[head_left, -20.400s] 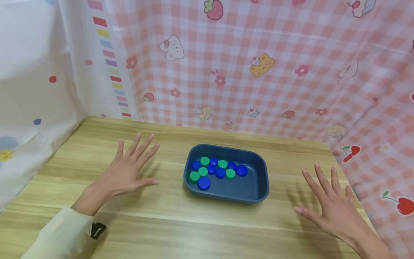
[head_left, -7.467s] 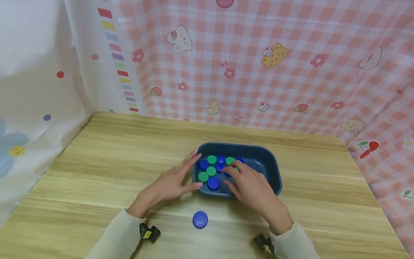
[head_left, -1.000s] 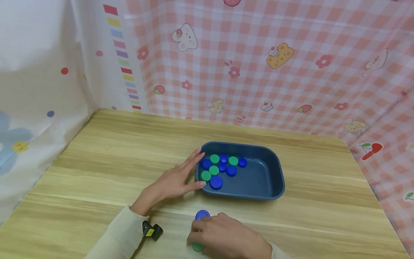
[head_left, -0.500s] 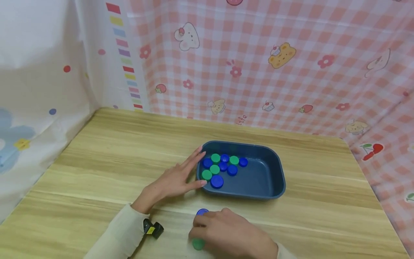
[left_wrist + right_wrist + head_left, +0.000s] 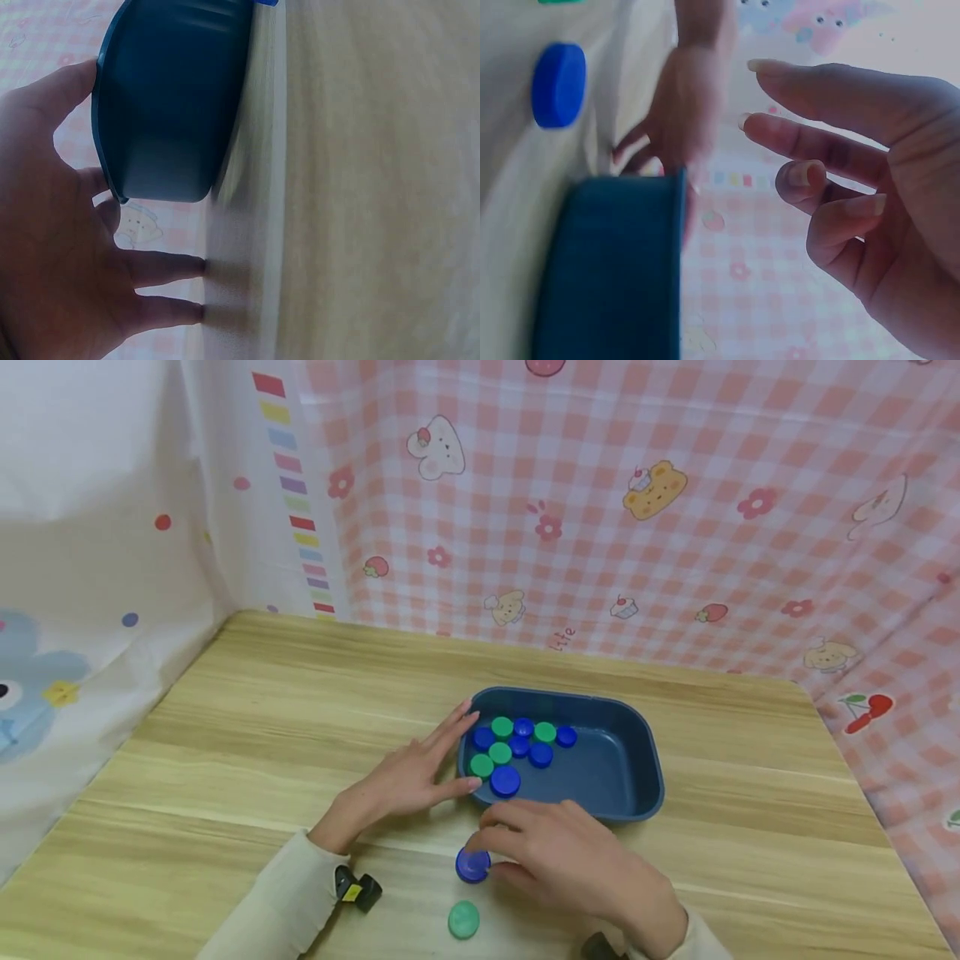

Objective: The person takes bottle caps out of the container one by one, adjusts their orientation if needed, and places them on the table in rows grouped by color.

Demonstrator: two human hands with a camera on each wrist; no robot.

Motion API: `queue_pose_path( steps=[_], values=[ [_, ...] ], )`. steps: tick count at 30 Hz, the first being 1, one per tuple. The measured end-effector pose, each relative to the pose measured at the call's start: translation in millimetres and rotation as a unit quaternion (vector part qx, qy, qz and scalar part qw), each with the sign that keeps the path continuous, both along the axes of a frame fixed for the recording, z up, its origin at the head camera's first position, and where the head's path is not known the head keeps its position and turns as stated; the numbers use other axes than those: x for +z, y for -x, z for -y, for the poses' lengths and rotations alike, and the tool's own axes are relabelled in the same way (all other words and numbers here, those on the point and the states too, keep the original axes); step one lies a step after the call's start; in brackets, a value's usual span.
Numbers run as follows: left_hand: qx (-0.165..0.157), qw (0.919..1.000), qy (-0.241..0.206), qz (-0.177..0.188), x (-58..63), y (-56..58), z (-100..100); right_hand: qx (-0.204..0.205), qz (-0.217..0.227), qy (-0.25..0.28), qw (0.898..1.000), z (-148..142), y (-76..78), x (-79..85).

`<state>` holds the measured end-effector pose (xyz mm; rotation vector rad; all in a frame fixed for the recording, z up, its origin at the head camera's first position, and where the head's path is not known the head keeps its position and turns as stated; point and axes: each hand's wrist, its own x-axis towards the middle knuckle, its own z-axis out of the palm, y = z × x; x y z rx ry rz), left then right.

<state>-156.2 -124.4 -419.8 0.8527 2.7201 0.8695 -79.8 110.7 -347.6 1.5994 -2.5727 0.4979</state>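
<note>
A dark blue tray (image 5: 600,777) holds several blue and green bottle caps, bunched toward its left half. My left hand (image 5: 405,785) is spread at the tray's left end, its straight fingers and thumb touching the rim, as the left wrist view shows at the tray's wall (image 5: 180,97). On the table in front of the tray lie a blue cap (image 5: 472,865) and, nearer me, a green cap (image 5: 463,919). Above the table, beside the blue cap, is my right hand (image 5: 570,860). In the right wrist view its fingers are loosely bent and hold nothing.
The wooden table (image 5: 300,693) extends around the tray. A pink checked cloth (image 5: 480,510) hangs behind it and on the right, a white cloth (image 5: 90,543) on the left. A black wrist device (image 5: 358,889) sits at my left cuff.
Since the first frame, a blue and a green cap have come out of the tray onto the table. My right hand has just let go of the green cap and moved toward the tray.
</note>
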Motion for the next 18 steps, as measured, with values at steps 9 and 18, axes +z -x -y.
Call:
queue_pose_path(
  steps=[9, 18],
  values=[
    [0.001, 0.9999, 0.007, -0.011, -2.5, 1.6, 1, -0.025, -0.042, 0.026, 0.998, -17, 10.8, 8.8],
    [-0.002, 1.0, 0.001, -0.009, -2.7, 2.1, -1, -0.068, -0.051, 0.043, 0.995, -33, 15.7, 16.1]
  ],
)
